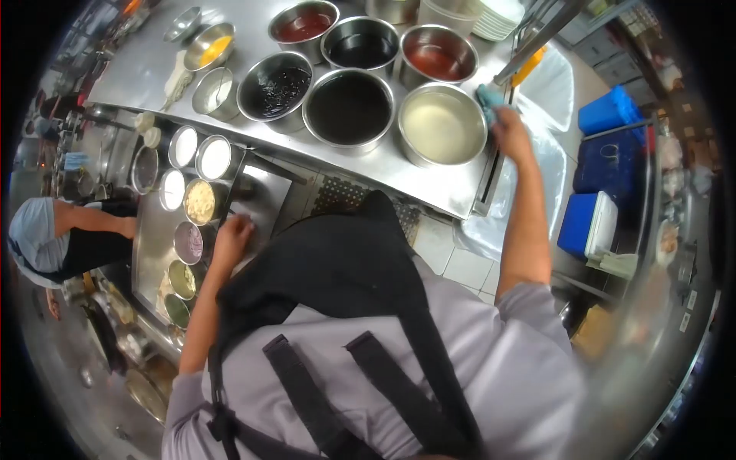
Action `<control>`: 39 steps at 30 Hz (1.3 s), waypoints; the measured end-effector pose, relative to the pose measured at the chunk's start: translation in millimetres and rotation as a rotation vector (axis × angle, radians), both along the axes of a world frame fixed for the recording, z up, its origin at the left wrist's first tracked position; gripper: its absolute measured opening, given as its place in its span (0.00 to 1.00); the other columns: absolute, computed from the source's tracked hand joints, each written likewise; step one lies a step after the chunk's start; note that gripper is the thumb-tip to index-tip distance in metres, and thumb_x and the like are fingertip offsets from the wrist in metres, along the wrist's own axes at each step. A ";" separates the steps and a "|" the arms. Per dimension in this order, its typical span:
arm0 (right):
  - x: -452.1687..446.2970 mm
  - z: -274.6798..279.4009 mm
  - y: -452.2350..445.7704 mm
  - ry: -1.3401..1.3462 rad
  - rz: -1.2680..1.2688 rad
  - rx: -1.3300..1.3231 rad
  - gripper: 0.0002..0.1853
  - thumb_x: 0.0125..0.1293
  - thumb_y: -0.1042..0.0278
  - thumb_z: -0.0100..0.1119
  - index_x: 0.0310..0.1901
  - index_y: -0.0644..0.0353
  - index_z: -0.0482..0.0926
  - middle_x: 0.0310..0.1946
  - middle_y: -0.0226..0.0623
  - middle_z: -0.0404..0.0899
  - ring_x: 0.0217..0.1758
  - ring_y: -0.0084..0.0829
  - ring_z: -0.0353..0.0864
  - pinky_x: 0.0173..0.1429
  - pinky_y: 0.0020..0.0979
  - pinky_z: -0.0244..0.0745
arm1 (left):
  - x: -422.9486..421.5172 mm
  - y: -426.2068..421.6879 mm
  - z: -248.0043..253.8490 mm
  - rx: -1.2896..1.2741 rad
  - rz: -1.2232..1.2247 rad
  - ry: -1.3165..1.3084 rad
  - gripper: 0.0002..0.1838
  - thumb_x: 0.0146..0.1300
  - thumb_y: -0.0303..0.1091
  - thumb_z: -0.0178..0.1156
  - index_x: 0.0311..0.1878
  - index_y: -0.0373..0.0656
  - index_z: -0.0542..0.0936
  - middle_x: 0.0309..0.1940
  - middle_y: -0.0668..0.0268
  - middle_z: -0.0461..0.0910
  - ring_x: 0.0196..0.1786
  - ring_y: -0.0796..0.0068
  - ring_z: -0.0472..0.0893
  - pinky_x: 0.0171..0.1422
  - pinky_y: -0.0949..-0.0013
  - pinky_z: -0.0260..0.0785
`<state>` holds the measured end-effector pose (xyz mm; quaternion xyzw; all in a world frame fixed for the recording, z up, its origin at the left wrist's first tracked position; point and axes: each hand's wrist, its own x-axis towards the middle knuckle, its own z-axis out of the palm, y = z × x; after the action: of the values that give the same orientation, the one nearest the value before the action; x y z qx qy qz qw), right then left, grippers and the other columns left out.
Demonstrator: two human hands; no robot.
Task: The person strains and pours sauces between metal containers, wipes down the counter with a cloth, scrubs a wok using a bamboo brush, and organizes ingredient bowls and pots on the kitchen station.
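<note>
My right hand (509, 130) is closed on a teal cloth (489, 100) at the right end of the steel table. The cloth is beside the rim of a large steel pot of pale, cloudy liquid (442, 124). A pot of black liquid (349, 107) stands just left of that one. My left hand (234, 232) hangs lower down with its fingers curled, and nothing shows in it. It is nearest to the steel containers of chopped yellowish food (201, 202) and of purple pieces (188, 241).
More pots, with dark (274, 86) and red contents (438, 54), crowd the steel table (146, 73). Clear plastic sheeting (529, 192) lies to the right, before blue bins (606, 172). A stack of white plates (500, 19) stands at the back. At left is another person (69, 230).
</note>
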<state>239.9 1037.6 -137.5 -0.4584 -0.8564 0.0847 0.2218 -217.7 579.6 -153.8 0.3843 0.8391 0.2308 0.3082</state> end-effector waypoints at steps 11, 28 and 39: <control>10.8 14.4 -119.3 -0.008 0.116 -0.264 0.15 0.46 0.78 0.62 0.40 0.64 0.79 0.39 0.49 0.76 0.45 0.50 0.76 0.52 0.41 0.72 | 35.0 51.4 -0.9 0.121 0.090 -0.225 0.17 0.63 0.36 0.65 0.53 0.38 0.80 0.46 0.57 0.84 0.50 0.67 0.83 0.56 0.67 0.74; -91.2 182.1 -100.9 0.571 0.087 -0.059 0.11 0.70 0.80 0.52 0.52 0.69 0.77 0.47 0.37 0.79 0.49 0.26 0.79 0.54 0.24 0.75 | 15.5 -27.9 325.3 0.843 -1.060 -0.544 0.09 0.61 0.36 0.67 0.33 0.39 0.83 0.28 0.66 0.78 0.25 0.70 0.73 0.27 0.68 0.60; -157.3 175.5 -98.5 0.707 0.420 -0.070 0.11 0.70 0.78 0.53 0.52 0.69 0.76 0.45 0.41 0.80 0.48 0.29 0.80 0.54 0.28 0.75 | 38.6 -51.6 342.9 0.523 -1.042 0.066 0.07 0.53 0.34 0.58 0.30 0.41 0.73 0.29 0.65 0.68 0.32 0.66 0.73 0.30 0.67 0.65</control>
<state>82.6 939.0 38.0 -0.2238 -0.7990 0.3095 0.4644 -179.1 528.0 189.1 0.8165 0.4637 0.2365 0.2498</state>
